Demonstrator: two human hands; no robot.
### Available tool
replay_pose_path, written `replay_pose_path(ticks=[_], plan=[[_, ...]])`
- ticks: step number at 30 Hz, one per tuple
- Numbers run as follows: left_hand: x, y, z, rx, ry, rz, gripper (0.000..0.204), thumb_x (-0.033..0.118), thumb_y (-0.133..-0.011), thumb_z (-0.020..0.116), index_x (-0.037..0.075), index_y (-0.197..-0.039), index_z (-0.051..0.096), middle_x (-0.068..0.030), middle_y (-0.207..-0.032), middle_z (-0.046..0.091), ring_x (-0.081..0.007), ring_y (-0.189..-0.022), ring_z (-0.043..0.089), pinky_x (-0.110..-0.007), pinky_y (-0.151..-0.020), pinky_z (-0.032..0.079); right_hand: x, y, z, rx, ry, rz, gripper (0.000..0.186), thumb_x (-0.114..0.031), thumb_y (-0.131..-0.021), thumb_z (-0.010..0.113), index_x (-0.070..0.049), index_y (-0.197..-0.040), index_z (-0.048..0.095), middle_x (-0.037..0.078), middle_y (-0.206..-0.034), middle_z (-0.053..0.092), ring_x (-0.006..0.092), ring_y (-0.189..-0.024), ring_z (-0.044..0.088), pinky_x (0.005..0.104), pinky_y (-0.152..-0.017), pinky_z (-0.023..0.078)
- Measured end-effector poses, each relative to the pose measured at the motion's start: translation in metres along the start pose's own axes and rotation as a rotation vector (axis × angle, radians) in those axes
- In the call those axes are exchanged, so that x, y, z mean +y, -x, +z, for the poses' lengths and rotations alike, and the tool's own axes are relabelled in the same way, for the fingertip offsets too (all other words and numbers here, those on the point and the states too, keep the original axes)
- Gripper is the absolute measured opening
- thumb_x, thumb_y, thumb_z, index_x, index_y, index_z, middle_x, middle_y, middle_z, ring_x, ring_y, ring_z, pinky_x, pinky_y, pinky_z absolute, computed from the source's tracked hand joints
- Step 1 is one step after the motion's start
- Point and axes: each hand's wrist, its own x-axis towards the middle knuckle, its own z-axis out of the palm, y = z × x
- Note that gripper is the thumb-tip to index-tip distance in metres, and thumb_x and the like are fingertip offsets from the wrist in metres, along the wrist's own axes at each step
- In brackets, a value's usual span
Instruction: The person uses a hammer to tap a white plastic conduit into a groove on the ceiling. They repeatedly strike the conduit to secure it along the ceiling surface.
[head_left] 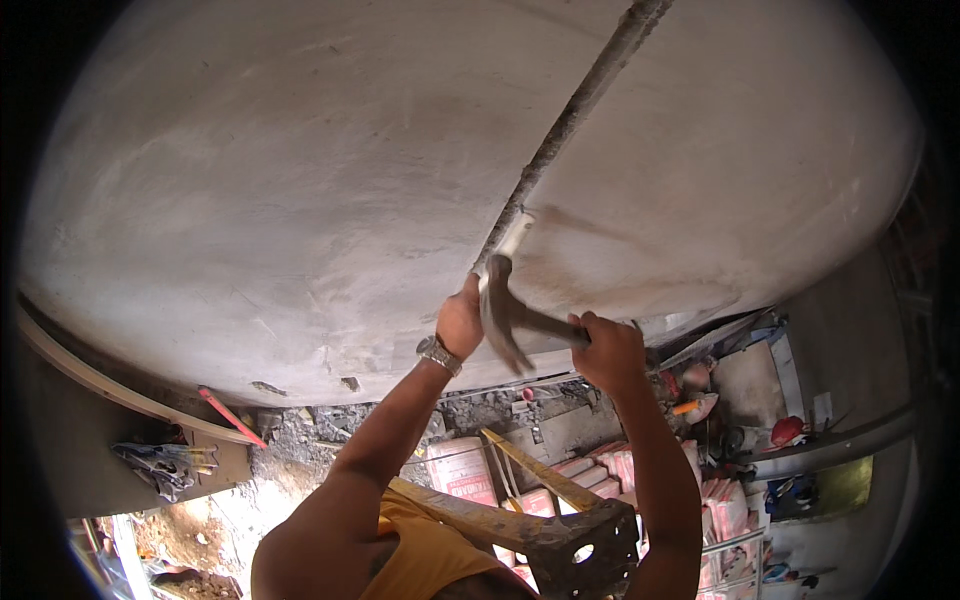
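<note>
A claw hammer (510, 312) is in my right hand (612, 352), whose fingers are wrapped round the handle's end. My left hand (461, 322), with a watch (438, 354) on its wrist, is closed at the lower end of a narrow white piece (517, 236). This piece lies along the groove (560, 130) cut into the grey plastered wall (300, 180). The hammer's head is in front of my left fingers and hides part of them, and I cannot tell whether it touches the white piece.
Below me stands a stepladder, its worn top (590, 545) close to my body. Pink-and-white sacks (462, 470) are stacked on the floor among rubble (300, 440). A red bar (232, 416) leans at the left, near a cloth bundle (165, 465). A grey beam (835, 460) runs at the right.
</note>
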Motion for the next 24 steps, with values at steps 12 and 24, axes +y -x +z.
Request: replay_pose_path(ticks=[12,24], plan=[[0.035,-0.002,-0.009,0.038,-0.05,-0.132,0.036,0.04,-0.095,0.053,0.004,-0.091,0.046,-0.0197,-0.056,0.057,-0.0427,-0.055,0.058,-0.049,-0.045,0.044,0.005,0.035,-0.012,0.085,-0.282,-0.085,0.026,-0.018,-0.084,0.067,-0.007,-0.065,0.052,0.01,-0.057,0.054,0.0297,-0.047,0.051,0.0374,-0.046,0.039],[0.042,-0.005,-0.003,0.031,0.054,-0.199,0.038,0.041,-0.096,0.051,0.005,-0.089,0.046,-0.0183,-0.055,0.058,-0.0413,-0.052,0.059,-0.049,-0.044,0.045,0.023,0.011,0.05,0.064,-0.518,0.207,0.024,-0.016,-0.082,0.063,0.005,-0.074,0.056,0.021,-0.057,0.054,0.0367,-0.053,0.055,0.041,-0.054,0.044]])
